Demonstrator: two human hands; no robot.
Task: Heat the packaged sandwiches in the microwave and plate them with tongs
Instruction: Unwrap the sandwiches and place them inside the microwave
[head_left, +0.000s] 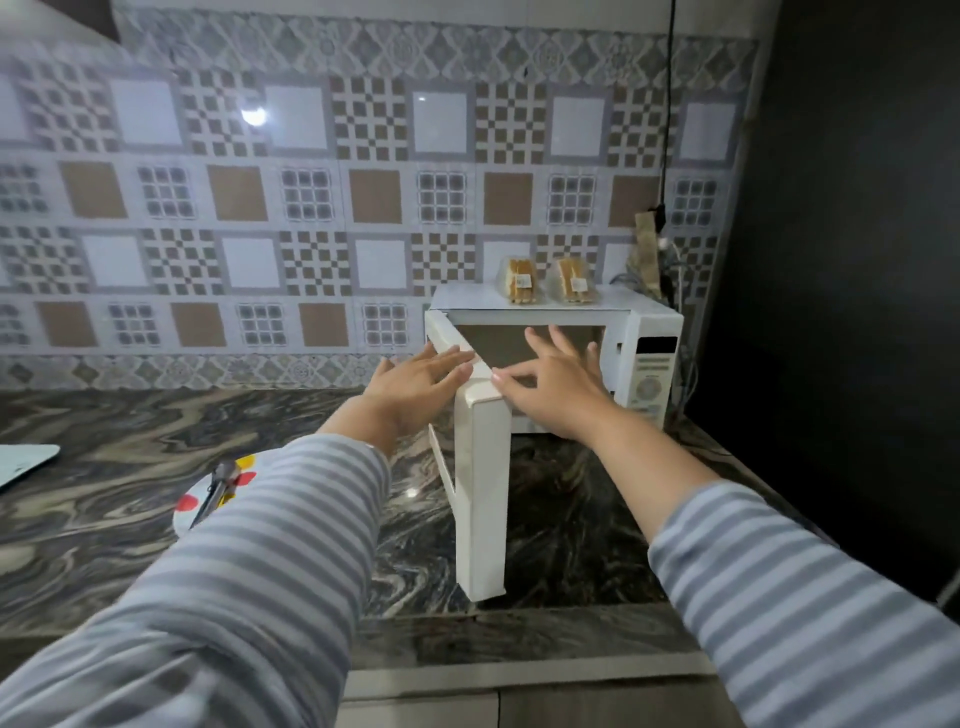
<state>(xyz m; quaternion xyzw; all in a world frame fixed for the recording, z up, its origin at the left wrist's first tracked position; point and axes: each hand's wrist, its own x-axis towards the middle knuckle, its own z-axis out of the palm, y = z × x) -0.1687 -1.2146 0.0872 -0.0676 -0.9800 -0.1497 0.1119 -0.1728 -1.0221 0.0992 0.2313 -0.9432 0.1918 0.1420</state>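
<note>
A white microwave (644, 322) stands at the back right of the marble counter. Its door (480, 467) is swung wide open toward me. Two packaged sandwiches (519, 283) (574, 283) stand side by side on top of the microwave. My left hand (421, 382) rests with straight fingers on the outer top edge of the door. My right hand (550, 384) is spread open just inside the door, its thumb touching the door's top corner. Metal tongs (215, 491) lie on a white plate (182, 514) with red and yellow spots, partly hidden behind my left sleeve.
A white board or tray corner (26, 462) lies at the far left of the counter (156, 415). A dark wall or appliance (857, 260) stands right of the microwave. A black cord (667, 130) hangs down behind it, and a patterned tile wall is at the back.
</note>
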